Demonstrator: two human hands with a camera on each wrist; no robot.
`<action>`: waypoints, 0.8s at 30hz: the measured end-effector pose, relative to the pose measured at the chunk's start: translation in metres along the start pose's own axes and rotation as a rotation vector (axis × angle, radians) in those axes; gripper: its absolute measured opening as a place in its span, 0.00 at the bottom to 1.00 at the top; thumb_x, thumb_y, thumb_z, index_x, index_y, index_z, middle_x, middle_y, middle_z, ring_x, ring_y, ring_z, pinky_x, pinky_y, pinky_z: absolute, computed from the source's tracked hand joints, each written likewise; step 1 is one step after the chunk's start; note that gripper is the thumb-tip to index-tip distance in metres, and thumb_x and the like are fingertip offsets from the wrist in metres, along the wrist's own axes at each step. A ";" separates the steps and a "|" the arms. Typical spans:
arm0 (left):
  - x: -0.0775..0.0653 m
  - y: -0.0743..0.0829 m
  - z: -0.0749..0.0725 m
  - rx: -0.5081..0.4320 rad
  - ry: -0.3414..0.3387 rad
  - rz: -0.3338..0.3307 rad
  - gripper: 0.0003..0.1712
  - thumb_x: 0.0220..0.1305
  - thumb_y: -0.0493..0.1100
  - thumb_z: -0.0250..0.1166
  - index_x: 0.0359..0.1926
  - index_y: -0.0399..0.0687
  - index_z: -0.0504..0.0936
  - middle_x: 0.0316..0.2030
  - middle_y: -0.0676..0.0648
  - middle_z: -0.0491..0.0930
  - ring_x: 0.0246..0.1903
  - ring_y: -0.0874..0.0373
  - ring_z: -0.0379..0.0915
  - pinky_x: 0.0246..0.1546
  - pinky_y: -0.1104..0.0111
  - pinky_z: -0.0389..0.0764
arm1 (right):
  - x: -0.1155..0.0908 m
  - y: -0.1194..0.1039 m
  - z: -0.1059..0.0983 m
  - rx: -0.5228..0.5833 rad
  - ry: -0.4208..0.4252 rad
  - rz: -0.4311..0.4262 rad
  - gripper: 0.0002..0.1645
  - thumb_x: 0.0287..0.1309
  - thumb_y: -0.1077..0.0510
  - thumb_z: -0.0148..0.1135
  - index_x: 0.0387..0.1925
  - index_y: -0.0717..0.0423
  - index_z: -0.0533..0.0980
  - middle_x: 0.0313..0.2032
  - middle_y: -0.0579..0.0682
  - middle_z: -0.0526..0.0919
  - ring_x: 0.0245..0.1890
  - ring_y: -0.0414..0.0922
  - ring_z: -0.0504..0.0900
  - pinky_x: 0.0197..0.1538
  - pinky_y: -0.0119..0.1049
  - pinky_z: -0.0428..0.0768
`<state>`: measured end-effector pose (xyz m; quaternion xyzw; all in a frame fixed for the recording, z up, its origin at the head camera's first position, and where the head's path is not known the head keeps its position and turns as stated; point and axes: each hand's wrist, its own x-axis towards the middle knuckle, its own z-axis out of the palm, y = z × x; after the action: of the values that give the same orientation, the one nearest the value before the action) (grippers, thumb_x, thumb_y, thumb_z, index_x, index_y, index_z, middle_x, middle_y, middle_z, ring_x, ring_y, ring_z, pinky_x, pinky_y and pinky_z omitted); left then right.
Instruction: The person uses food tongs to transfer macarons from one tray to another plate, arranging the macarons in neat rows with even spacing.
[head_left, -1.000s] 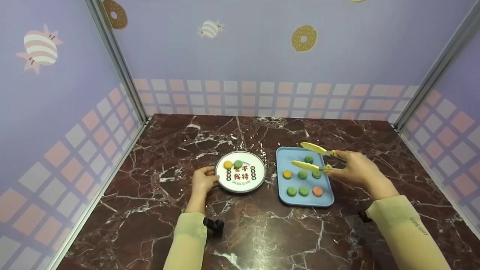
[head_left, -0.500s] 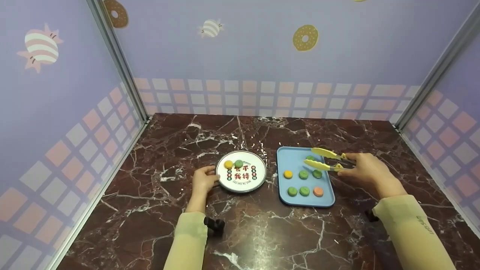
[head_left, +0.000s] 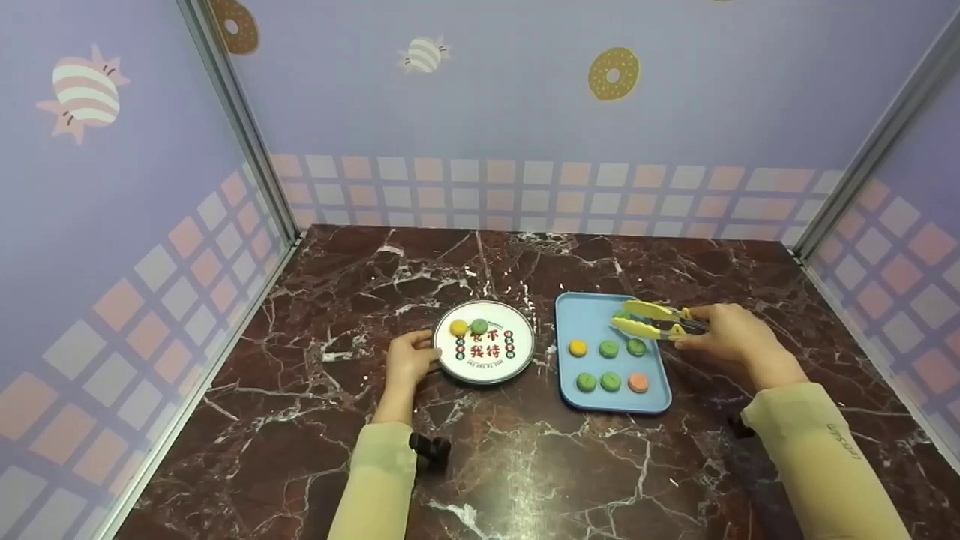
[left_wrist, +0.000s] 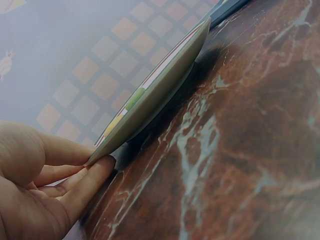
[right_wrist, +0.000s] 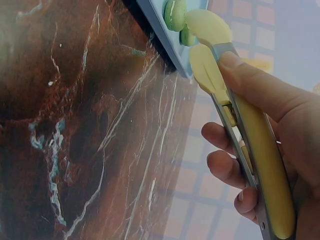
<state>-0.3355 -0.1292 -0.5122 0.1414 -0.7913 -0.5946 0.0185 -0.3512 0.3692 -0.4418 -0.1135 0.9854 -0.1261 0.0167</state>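
My right hand (head_left: 724, 334) grips yellow-tipped tongs (right_wrist: 260, 145), thumb on one arm and fingers round the other. The tong tips reach over the far right of a blue tray (head_left: 589, 401), with a green macaron (head_left: 619, 316) partly hidden at them. More macarons lie on the tray: several green ones (head_left: 608, 349), a yellow one (head_left: 577, 347) and a pink one (head_left: 637, 382). My left hand (head_left: 409, 364) pinches the left rim of a round white plate (head_left: 484, 367) between thumb and fingers. On that plate sit a yellow macaron (head_left: 458, 327) and a green macaron (head_left: 479, 326).
The tray stands just right of the plate on a dark red marbled table (head_left: 525, 472). Purple wall panels (head_left: 510, 112) with metal corner posts (head_left: 247, 127) enclose the back and both sides.
The tongs first moved right over the tray, then their tips came closer together around the far green macaron. My left hand and the plate stay in place.
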 end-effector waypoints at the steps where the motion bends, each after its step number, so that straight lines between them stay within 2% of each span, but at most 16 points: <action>1: 0.000 0.000 0.000 -0.002 -0.001 0.000 0.27 0.62 0.25 0.65 0.64 0.27 0.76 0.58 0.26 0.80 0.50 0.38 0.86 0.43 0.63 0.94 | 0.000 0.000 0.000 0.002 -0.001 0.004 0.43 0.56 0.40 0.74 0.66 0.62 0.76 0.52 0.70 0.85 0.34 0.53 0.80 0.38 0.57 0.81; 9: 0.001 -0.001 0.000 -0.007 0.003 -0.003 0.27 0.63 0.25 0.65 0.64 0.27 0.76 0.58 0.25 0.79 0.51 0.38 0.85 0.43 0.63 0.94 | 0.002 0.000 0.001 0.008 -0.004 0.015 0.39 0.57 0.42 0.74 0.63 0.60 0.78 0.54 0.69 0.84 0.40 0.57 0.83 0.45 0.63 0.83; 13: 0.001 -0.001 0.000 -0.010 0.008 0.004 0.27 0.63 0.26 0.65 0.64 0.27 0.76 0.58 0.25 0.79 0.51 0.37 0.84 0.42 0.63 0.94 | 0.002 0.000 0.001 0.005 -0.004 0.008 0.37 0.57 0.42 0.74 0.62 0.59 0.80 0.53 0.67 0.86 0.39 0.56 0.84 0.41 0.60 0.83; 18: 0.001 0.000 0.000 -0.018 0.010 0.006 0.27 0.61 0.25 0.65 0.63 0.26 0.77 0.57 0.25 0.80 0.50 0.38 0.85 0.41 0.64 0.94 | 0.001 0.000 0.002 0.012 -0.002 0.020 0.37 0.57 0.43 0.73 0.63 0.58 0.79 0.52 0.66 0.86 0.35 0.52 0.80 0.38 0.54 0.81; 24: 0.001 0.000 0.000 -0.013 0.013 0.001 0.27 0.60 0.25 0.65 0.62 0.26 0.77 0.56 0.26 0.81 0.49 0.40 0.86 0.40 0.65 0.94 | 0.001 0.001 0.004 0.009 0.013 0.016 0.38 0.58 0.43 0.73 0.63 0.60 0.79 0.56 0.70 0.84 0.45 0.62 0.85 0.45 0.64 0.83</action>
<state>-0.3364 -0.1293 -0.5128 0.1448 -0.7872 -0.5990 0.0246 -0.3518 0.3691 -0.4458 -0.1045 0.9858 -0.1310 0.0118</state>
